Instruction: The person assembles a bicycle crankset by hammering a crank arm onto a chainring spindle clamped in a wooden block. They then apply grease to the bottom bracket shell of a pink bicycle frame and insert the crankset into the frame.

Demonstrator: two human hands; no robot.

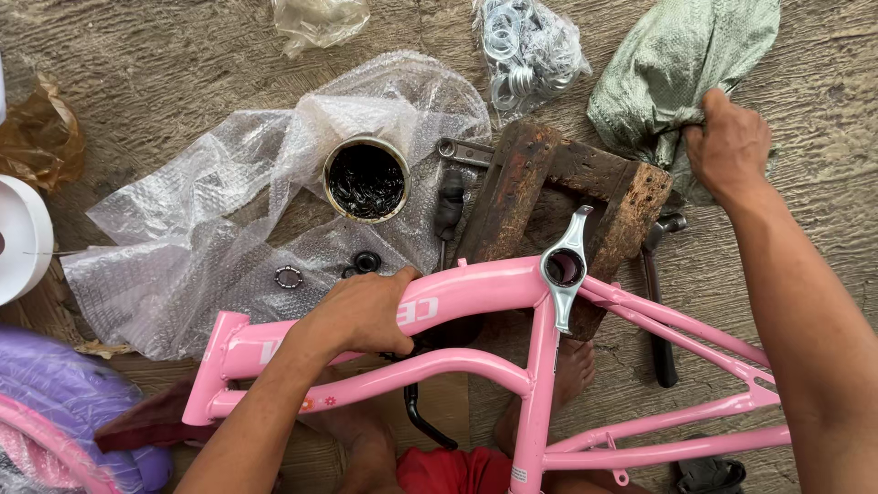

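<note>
A pink bicycle frame (494, 288) lies across the foreground, its open bottom bracket shell (564, 267) resting on a rusty wooden block (549, 178). My left hand (361, 311) grips the frame's upper tube. My right hand (727, 146) reaches to the upper right and clutches the gathered mouth of a green woven sack (672, 64). A tin of black grease (366, 178) stands open on bubble wrap (201, 238), with a bearing ring (289, 276) and a small black cup (367, 262) beside it.
A clear bag of metal washers (529, 50) lies at the top. A wrench (462, 151) and a black hammer-like tool (657, 302) lie by the block. A white roll (20, 238) and a purple tyre (64, 402) sit at the left. My feet are under the frame.
</note>
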